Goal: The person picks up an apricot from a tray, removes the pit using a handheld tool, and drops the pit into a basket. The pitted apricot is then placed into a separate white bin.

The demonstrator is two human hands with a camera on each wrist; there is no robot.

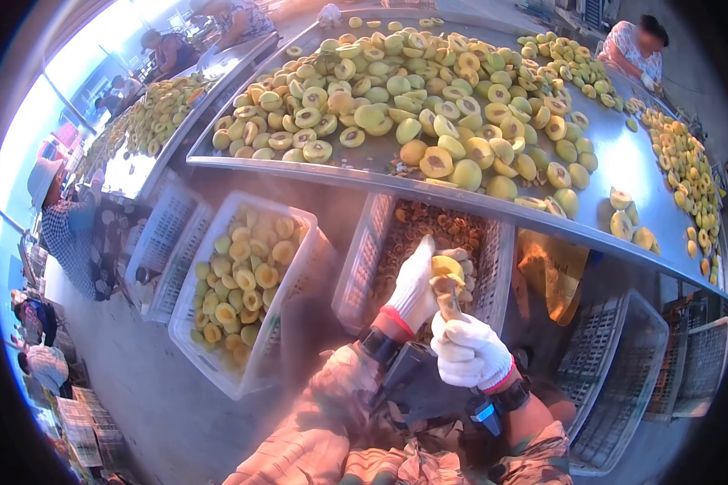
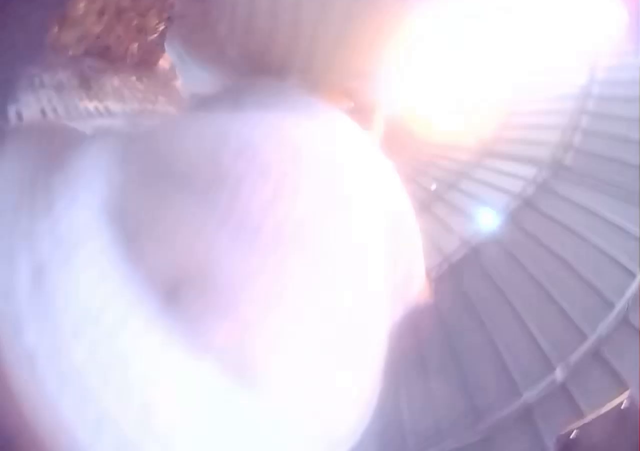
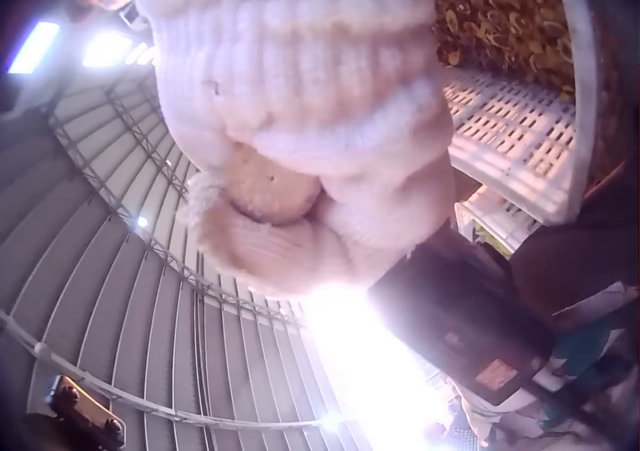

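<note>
Both hands wear white knit gloves. My left hand [image 1: 417,284] holds a yellow peach half [image 1: 447,267] up over a crate. In the left wrist view that glove [image 2: 220,271] is a white blur filling the frame. My right hand [image 1: 467,350] is fisted just below, gripping a small tool [image 1: 449,301] whose tip points up into the peach half. The right wrist view shows the glove [image 3: 300,101] curled round a tan handle [image 3: 266,187]. The tool's tip is hidden there.
A white crate of brown pits [image 1: 429,230] sits under my hands. Left of it is a crate of peach halves [image 1: 247,275]. A long metal table [image 1: 623,162] above is heaped with halved peaches [image 1: 429,89]. Empty crates [image 1: 615,380] stand at right. Other people work around the tables.
</note>
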